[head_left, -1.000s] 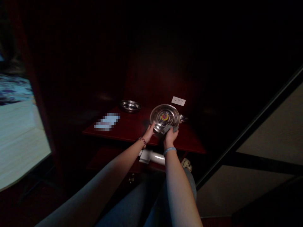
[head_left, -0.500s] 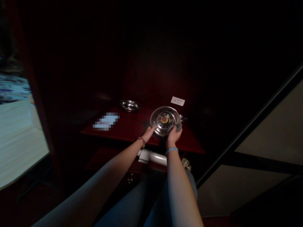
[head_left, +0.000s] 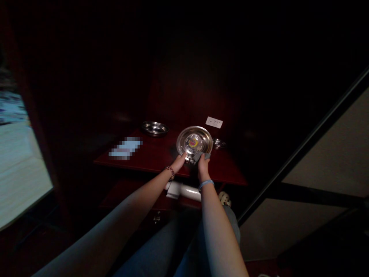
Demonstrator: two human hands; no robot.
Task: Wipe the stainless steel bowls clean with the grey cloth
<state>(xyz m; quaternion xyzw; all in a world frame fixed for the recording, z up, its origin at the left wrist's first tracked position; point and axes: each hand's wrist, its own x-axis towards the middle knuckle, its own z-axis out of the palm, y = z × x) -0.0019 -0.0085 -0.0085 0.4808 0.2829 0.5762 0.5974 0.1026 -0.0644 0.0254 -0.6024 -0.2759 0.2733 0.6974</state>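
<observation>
A round shiny metal dish (head_left: 206, 138) with a yellow and red sticker in its middle is held tilted above the dark red shelf (head_left: 155, 154). My left hand (head_left: 178, 162) grips its lower left rim, thumb on the inside. On the lower right, my right hand (head_left: 203, 166) holds a grey cloth (head_left: 197, 156) pressed against the dish. Behind the held dish, to its right, a smaller metal dish (head_left: 219, 143) rests on the shelf. Another metal dish (head_left: 155, 129) stands at the shelf's back left.
A blurred-out pale item (head_left: 126, 148) lies on the shelf's left part. A white socket plate (head_left: 214, 122) is on the back wall. Below the shelf are a white roll (head_left: 190, 192) and a beige holed object (head_left: 225, 199). A pale tabletop (head_left: 23, 169) stands at the left.
The held dish has moved slightly left and tilted more upright. My right hand with the grey cloth has shifted left along its lower rim, closer to my left hand.
</observation>
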